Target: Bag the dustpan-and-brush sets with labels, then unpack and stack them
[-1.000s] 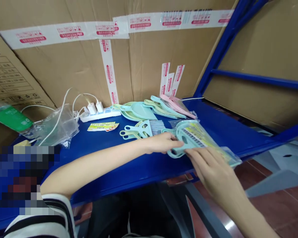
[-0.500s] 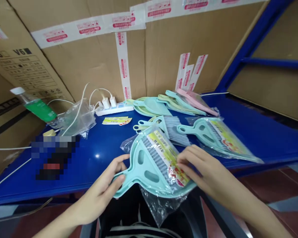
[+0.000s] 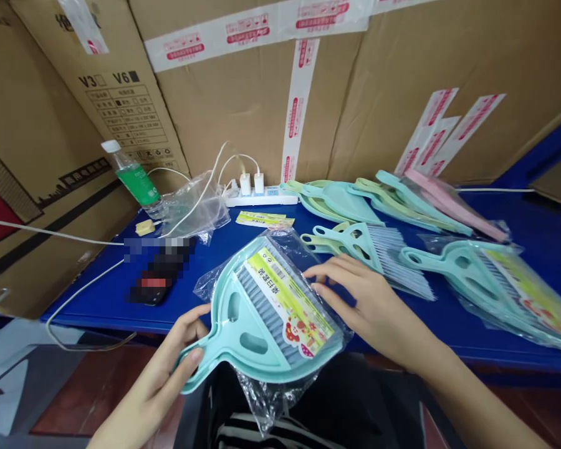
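My left hand [image 3: 182,355] is closed around the handle of a mint-green dustpan [image 3: 229,368]. Nested on it lies a matching hand brush [image 3: 252,324] with grey bristles. Over the bristles sits a yellow-green label card [image 3: 290,305] with printed mushrooms. A clear plastic bag [image 3: 262,399] surrounds the set, its loose film hanging below and sticking out at the left. At the set's upper right edge is my right hand [image 3: 355,293], fingers stretched and slightly apart; its fingertips are at the film, and I cannot tell whether they touch it.
Loose brushes [image 3: 383,249] lie behind my right hand. A bagged set [image 3: 495,280] rests at the right. Dustpans [image 3: 341,199] are piled at the back beside a power strip [image 3: 262,198]. Left are label cards [image 3: 264,219], plastic bags [image 3: 196,202], a bottle [image 3: 135,181] and a pixelated dark object [image 3: 159,274].
The view has turned left. My right hand has moved from the label's lower part up to the bag's upper right edge, and its fingers have straightened. My left hand keeps the handle.
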Available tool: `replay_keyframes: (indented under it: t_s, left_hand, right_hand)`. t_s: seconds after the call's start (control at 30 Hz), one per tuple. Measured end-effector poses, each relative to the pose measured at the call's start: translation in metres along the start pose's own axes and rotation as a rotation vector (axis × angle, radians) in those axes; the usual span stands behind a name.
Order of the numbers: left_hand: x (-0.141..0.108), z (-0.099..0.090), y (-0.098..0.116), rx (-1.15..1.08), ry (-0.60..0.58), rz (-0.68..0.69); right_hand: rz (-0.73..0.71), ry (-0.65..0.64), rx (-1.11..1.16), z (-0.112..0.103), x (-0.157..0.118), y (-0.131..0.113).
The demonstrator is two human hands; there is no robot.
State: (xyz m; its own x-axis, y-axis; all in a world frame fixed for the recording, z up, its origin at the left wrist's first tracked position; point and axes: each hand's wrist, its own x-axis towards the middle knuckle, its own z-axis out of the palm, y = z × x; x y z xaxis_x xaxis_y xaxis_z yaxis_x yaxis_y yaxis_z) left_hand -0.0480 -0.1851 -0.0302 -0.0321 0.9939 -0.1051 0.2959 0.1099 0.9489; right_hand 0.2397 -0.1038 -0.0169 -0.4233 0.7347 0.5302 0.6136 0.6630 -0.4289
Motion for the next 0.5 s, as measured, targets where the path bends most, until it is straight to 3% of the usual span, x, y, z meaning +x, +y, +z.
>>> replay_keyframes:
  t_s: [0.23,0.37,0.5]
  left_hand:
    - [-0.001,-0.007,-0.009,0.009,0.0,-0.013]
    - [0.0,-0.008,-0.009,0.017,-0.006,-0.021]
    - [0.001,-0.01,-0.01,0.011,-0.021,-0.01]
  right_hand:
    - [0.193,-0.229,0.345,0.01,0.016,0.005]
    - [0.195,-0.411,0.44,0.012,0.026,0.007]
    - [0.17,-0.466,0.482,0.013,0.032,0.008]
